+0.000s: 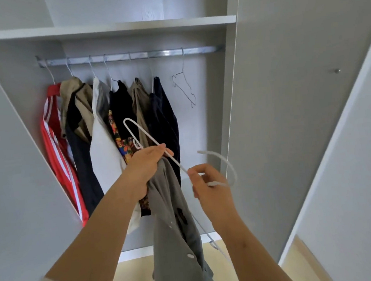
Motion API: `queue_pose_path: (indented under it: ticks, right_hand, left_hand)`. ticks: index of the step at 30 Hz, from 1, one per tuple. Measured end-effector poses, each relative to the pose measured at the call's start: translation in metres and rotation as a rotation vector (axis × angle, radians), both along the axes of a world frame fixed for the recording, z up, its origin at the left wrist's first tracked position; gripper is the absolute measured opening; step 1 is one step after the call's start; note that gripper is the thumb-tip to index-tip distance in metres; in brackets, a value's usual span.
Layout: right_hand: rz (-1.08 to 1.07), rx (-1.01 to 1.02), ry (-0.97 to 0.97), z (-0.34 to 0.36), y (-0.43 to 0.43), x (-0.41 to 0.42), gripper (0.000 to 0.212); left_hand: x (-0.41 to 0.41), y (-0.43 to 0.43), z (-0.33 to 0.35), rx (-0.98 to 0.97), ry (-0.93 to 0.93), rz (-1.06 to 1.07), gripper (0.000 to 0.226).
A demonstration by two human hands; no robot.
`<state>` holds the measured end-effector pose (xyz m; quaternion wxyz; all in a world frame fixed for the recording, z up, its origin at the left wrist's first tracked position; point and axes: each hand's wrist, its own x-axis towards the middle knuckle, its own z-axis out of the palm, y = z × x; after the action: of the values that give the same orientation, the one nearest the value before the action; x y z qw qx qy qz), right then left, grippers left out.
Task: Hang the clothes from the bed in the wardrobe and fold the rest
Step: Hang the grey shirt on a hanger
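Note:
A grey buttoned shirt (177, 235) hangs from my left hand (147, 166), which grips its collar together with one arm of a white wire hanger (141, 135). My right hand (208, 183) grips the same hanger near its neck, and the hook curves up to the right of my fingers. Both hands are raised in front of the open wardrobe. Its metal rail (127, 55) carries several hung garments, among them a red striped top (56, 147) and a white shirt (104, 147). An empty wire hanger (183, 89) hangs at the rail's right end.
A white shelf (103, 28) runs above the rail. The right wardrobe door (345, 137) stands open close to my right arm, and the left door (8, 155) is open too. Pale flooring (138, 276) shows below the wardrobe.

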<state>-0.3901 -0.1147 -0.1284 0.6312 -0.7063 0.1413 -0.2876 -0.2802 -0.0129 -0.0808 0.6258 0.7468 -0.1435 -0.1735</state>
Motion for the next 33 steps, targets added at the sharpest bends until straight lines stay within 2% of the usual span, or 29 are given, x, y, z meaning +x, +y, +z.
queue_pose_path:
  ticks: [3,5,7,10,13,18,20,24,26,29,31,33]
  right_hand:
    - [-0.146,0.032,-0.017,0.000,-0.008,-0.012,0.021]
    - [-0.193,0.062,-0.012,-0.004,-0.011,-0.021,0.024]
    - [-0.203,0.117,-0.009,-0.009,-0.009,-0.027,0.029]
    - [-0.203,0.134,0.023,-0.011,-0.001,-0.026,0.026]
    - [-0.166,0.127,0.034,-0.009,0.007,-0.019,0.027]
    - [-0.101,0.031,0.071,-0.009,0.016,-0.012,0.025]
    - [-0.083,0.023,0.093,-0.010,0.018,-0.010,0.025]
    - [-0.010,0.021,0.162,-0.006,0.020,-0.004,0.028]
    - [0.012,0.003,0.188,-0.003,0.022,0.001,0.027]
    - [0.000,-0.011,0.193,-0.004,0.028,0.012,0.024]
    - [-0.013,-0.025,0.186,-0.006,0.036,0.019,0.014]
    - [-0.018,-0.039,0.182,-0.009,0.043,0.023,0.007]
  left_hand:
    - [0.000,0.016,0.008,0.145,-0.072,-0.147,0.004]
    - [0.011,0.032,0.010,0.319,-0.129,-0.206,0.024]
    - [0.021,0.044,0.009,0.495,-0.223,-0.152,0.030]
    - [0.033,0.057,0.005,0.692,-0.386,0.025,0.009]
    - [0.046,0.068,0.006,0.836,-0.475,0.132,0.020]
    - [0.069,0.090,0.017,0.723,-0.392,0.322,0.018]
    - [0.076,0.097,0.017,0.654,-0.412,0.369,0.022]
    - [0.080,0.108,0.021,0.462,-0.509,0.437,0.011]
    - [0.079,0.108,0.025,0.409,-0.577,0.368,0.011]
    - [0.063,0.099,0.033,0.320,-0.583,0.196,0.015]
    - [0.048,0.093,0.035,0.253,-0.517,0.111,0.020]
    - [0.034,0.089,0.035,0.165,-0.405,0.035,0.015]
